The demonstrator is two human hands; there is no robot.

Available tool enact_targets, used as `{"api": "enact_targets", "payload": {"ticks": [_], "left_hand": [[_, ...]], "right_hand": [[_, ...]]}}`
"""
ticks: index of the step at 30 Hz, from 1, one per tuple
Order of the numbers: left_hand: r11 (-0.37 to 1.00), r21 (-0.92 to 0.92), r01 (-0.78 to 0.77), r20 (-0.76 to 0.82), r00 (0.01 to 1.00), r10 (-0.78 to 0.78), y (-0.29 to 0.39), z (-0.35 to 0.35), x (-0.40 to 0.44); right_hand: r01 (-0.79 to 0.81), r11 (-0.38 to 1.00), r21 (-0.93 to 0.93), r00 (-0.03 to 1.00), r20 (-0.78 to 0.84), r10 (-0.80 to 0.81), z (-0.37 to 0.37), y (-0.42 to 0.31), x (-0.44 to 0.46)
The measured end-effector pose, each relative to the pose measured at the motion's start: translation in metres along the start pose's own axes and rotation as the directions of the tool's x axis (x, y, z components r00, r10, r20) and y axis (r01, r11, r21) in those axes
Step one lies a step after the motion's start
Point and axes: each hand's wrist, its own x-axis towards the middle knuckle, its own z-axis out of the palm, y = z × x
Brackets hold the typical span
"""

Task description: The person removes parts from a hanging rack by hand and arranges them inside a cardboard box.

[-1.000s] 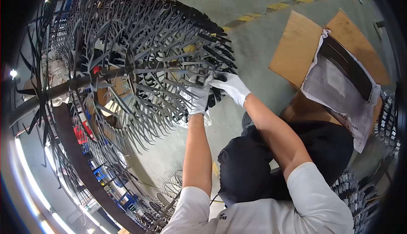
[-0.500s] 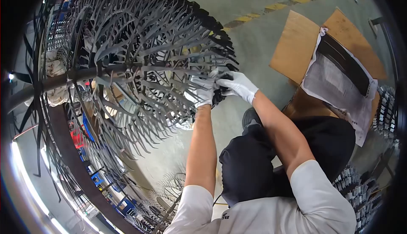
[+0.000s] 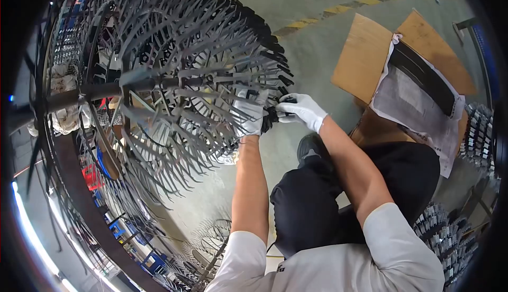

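A large round rack [image 3: 174, 80] of grey metal prongs fills the left and upper middle, with small black parts [image 3: 275, 61] along its outer tips. My right hand [image 3: 301, 112], in a white glove, has its fingers closed on a small black part at the rack's right edge. Inside the outer prongs is my left hand [image 3: 250, 114], also gloved in white, close beside the right hand and the black parts. Prongs cover much of its fingers, so their grip cannot be made out.
An open cardboard box [image 3: 360, 54] lined with a whitish sheet [image 3: 402, 91] stands right, holding dark strip-like pieces [image 3: 428, 80]. More loaded racks [image 3: 444, 239] are at the lower right. A yellow-black floor line [image 3: 349, 9] curves behind. A dark beam [image 3: 76, 181] crosses the left side.
The rack's prongs have shifted slightly, as if turned a little. My right hand has moved slightly down and stays by the rack's edge. The left hand remains among the prongs.
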Motion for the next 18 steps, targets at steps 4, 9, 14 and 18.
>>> {"api": "enact_targets", "payload": {"ticks": [4,9,14,18], "left_hand": [[0.994,-0.102,0.042,0.023,0.999,-0.040,0.002,0.019,0.008],[0.971,-0.180,-0.156,-0.204,0.972,0.118,-0.001,0.018,-0.003],[0.938,-0.031,-0.346,-0.282,0.903,0.324,-0.012,0.007,-0.019],[0.892,0.031,-0.451,-0.227,0.866,0.445,-0.015,0.008,-0.019]], "right_hand": [[0.011,0.997,0.081,1.000,0.017,-0.013,0.011,-0.004,0.007],[0.014,0.999,-0.032,0.998,0.060,-0.012,0.016,-0.021,-0.002],[-0.015,0.998,0.059,0.995,0.101,0.009,0.008,-0.020,-0.002],[0.057,0.998,-0.015,0.991,0.118,-0.055,0.011,-0.013,0.002]]}}
